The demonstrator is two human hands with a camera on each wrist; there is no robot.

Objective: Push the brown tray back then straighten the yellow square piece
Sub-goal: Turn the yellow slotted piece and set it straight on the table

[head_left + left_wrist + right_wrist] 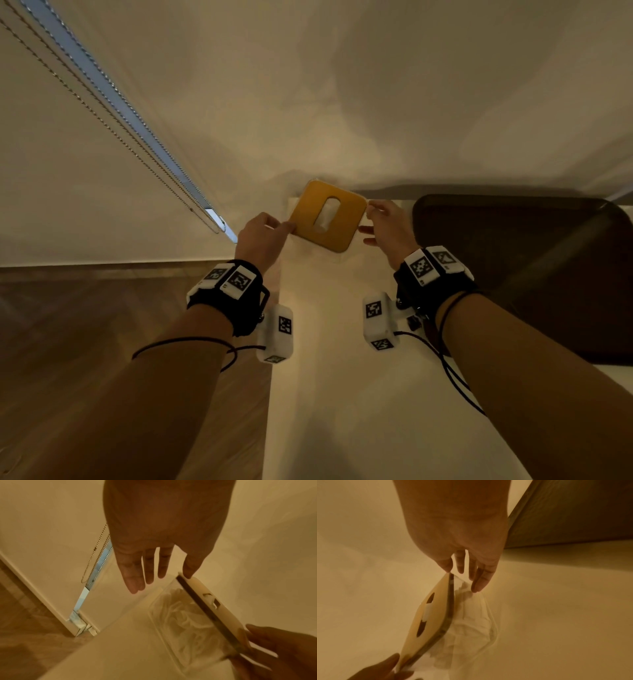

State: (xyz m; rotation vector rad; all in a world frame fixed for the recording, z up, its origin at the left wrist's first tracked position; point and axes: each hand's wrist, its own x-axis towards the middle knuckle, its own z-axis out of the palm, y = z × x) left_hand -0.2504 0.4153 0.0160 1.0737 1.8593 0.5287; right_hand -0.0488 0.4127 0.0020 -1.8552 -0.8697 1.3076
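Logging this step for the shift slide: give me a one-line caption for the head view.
Both hands, left hand and right hand, touch opposite corners of the skewed yellow square piece; dark brown tray lies alongside.

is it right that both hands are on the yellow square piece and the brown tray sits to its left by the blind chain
Not quite. The left hand and right hand do touch opposite corners of the yellow square piece, but the head view shows the brown tray to its right; the blind chain hangs on the left.
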